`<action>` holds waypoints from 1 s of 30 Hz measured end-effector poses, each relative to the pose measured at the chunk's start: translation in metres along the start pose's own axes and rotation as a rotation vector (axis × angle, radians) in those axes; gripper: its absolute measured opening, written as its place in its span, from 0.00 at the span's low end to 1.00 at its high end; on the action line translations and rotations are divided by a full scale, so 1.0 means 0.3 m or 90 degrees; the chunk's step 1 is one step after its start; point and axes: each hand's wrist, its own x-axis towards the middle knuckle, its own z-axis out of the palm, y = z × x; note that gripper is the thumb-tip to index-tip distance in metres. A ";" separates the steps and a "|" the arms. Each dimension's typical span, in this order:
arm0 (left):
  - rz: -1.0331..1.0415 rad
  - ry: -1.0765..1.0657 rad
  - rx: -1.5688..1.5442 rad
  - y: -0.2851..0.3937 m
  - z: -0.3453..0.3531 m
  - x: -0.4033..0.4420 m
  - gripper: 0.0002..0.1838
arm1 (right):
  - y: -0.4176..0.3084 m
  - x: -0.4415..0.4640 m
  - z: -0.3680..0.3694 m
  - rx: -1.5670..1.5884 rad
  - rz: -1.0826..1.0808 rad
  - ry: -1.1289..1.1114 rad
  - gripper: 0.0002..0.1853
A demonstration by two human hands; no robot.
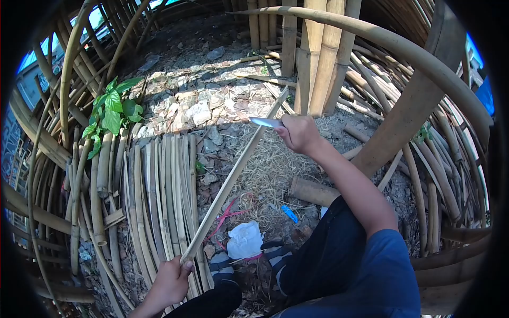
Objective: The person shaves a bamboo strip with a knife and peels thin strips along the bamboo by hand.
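A long split bamboo strip (228,185) runs slantwise from the lower left up to the right. Its near end sits in my left hand (172,282), whose fingers are wrapped round it close to my knee. My right hand (299,132) is closed on a knife (266,122), with the handle hidden in the fist. The knife's bright blade lies across the upper part of the strip and points left; whether it cuts into the strip I cannot tell. Pale shavings (275,164) cover the ground beneath the strip.
Many split bamboo strips (159,180) lie side by side on the left. Upright bamboo poles (323,58) stand ahead, and a thick curved pole (408,45) arches over the right. A short bamboo piece (313,192), a white crumpled sheet (245,239) and a leafy plant (112,111) are around me.
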 end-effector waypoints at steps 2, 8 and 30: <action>-0.035 -0.014 0.008 0.011 -0.004 -0.019 0.17 | 0.202 -0.003 0.026 -0.032 0.258 -0.020 0.35; -0.014 -0.006 -0.004 -0.012 -0.001 0.003 0.17 | 0.150 0.006 -0.011 -0.089 0.420 0.069 0.33; -0.011 -0.032 -0.041 -0.027 -0.001 -0.011 0.17 | 0.179 0.022 0.050 -0.005 0.147 0.014 0.31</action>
